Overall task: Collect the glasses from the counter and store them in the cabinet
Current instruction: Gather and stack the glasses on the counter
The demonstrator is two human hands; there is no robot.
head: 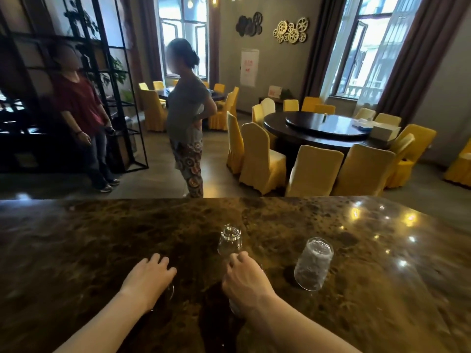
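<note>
Several clear glasses stand upside down on the dark marble counter [89,250]. My left hand [150,278] is closed over the top of one glass [171,291]; only a sliver of its rim shows under the palm. My right hand [244,278] grips a second glass [234,310] from above, with its lower part showing below the wrist. A small smooth glass [230,241] stands just beyond my right fingers. A taller textured glass [314,264] stands to the right of my right hand, apart from it. No cabinet is in view.
The counter's far edge runs across the middle of the view. Beyond it stand two people [188,115], a black open shelf unit [112,98] at the left, and a round dark table [323,126] ringed by yellow-covered chairs [262,159].
</note>
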